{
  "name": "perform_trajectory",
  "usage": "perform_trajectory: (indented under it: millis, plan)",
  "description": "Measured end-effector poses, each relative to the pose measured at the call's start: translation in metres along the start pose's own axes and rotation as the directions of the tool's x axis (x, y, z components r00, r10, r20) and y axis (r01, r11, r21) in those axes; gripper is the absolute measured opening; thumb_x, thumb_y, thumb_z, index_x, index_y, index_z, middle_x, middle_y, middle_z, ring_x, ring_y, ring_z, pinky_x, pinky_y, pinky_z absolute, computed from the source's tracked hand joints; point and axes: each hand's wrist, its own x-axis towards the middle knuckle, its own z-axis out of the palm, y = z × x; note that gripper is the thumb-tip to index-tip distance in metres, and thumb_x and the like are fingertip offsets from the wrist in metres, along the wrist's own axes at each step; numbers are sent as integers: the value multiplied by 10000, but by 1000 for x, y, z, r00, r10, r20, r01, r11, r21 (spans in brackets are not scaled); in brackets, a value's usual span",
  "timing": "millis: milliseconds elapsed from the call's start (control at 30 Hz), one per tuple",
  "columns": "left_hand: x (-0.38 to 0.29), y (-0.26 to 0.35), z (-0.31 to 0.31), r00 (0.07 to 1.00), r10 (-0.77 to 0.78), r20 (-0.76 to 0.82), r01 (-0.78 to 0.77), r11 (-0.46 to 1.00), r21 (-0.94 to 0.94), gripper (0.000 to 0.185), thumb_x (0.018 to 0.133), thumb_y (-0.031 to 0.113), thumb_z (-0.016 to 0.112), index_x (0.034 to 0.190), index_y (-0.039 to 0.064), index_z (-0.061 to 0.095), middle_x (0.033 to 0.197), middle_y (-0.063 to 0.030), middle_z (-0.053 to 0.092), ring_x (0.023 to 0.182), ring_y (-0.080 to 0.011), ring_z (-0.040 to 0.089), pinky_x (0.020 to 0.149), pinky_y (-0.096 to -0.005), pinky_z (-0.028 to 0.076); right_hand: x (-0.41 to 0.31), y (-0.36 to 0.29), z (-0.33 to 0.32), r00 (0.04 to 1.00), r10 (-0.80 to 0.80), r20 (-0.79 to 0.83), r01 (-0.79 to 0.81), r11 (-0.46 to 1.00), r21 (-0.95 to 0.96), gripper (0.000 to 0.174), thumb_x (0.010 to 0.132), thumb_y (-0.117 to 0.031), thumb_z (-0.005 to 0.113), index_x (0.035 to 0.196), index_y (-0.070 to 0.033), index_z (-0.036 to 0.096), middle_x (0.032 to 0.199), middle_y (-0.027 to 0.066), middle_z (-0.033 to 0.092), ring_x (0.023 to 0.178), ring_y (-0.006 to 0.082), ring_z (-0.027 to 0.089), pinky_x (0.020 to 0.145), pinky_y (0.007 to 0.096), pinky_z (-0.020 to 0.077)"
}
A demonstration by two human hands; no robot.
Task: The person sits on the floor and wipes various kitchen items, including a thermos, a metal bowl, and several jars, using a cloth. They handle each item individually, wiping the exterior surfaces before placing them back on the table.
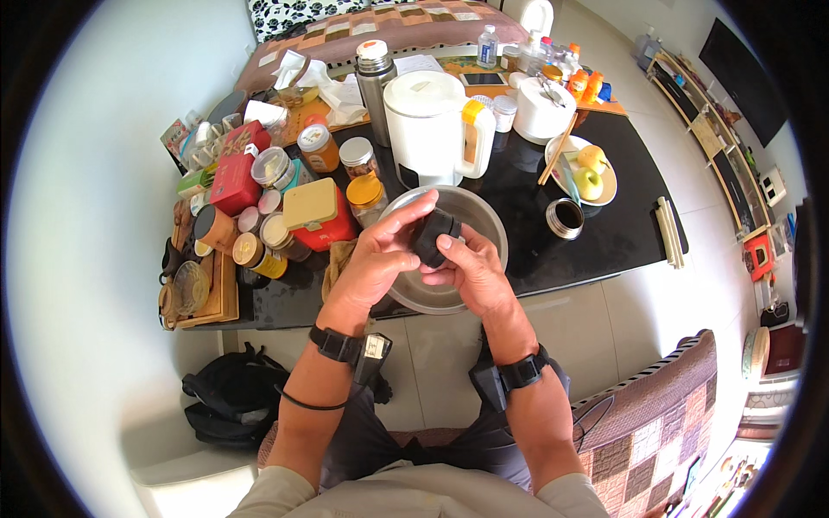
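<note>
A small black cylindrical object, possibly a lid [432,238], is held between my left hand [388,249] and my right hand [471,262]. Both hands are over a round metal basin [482,210] at the table's near side. Just behind the basin stands a white electric kettle [421,129] with its lid on. A steel thermos flask [374,84] is upright to the kettle's left. On the right lie a short open steel cup [565,219] and a plate [609,191] with fruit, a knife [571,181] and chopsticks [558,149].
Jars, a red tin box [236,175] and a red box with a yellow lid [317,210] crowd the left of the black table [622,239]. A white round appliance [544,110] and bottles stand at the back right. Pale folded strips [669,233] lie at the right edge.
</note>
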Motion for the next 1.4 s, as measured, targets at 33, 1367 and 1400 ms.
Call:
perform_trajectory:
  millis: [33, 1367, 1400]
  plan:
    - [0, 0, -1, 998, 51, 27, -51, 999, -3, 608, 905, 31, 575, 1510, 5, 517, 1587, -132, 477, 1436, -222, 473, 1205, -387, 344, 0, 0, 1, 998, -67, 7, 67, 996, -59, 640, 824, -194, 888, 1326, 72, 592, 1120, 104, 682, 933, 147, 692, 730, 277, 621]
    - [14, 2, 3, 913, -4, -407, 213, 858, 468, 773, 774, 39, 879, 1454, -54, 524, 1241, -143, 666, 1099, -172, 649, 889, -300, 568, -29, -7, -14, 465, -867, 178, 486, 82, -870, 485, 802, -148, 832, 1237, 12, 691, 1081, 189, 742, 870, 304, 735, 805, 392, 597]
    - [16, 1, 11, 923, -6, -385, 190, 876, 443, 772, 772, 35, 880, 1451, -52, 523, 1236, -143, 664, 1105, -178, 648, 887, -303, 573, -33, -21, -26, 334, -923, 192, 505, 3, -863, 506, 772, -93, 809, 1250, 9, 676, 1085, 185, 730, 924, 326, 723, 832, 413, 590]
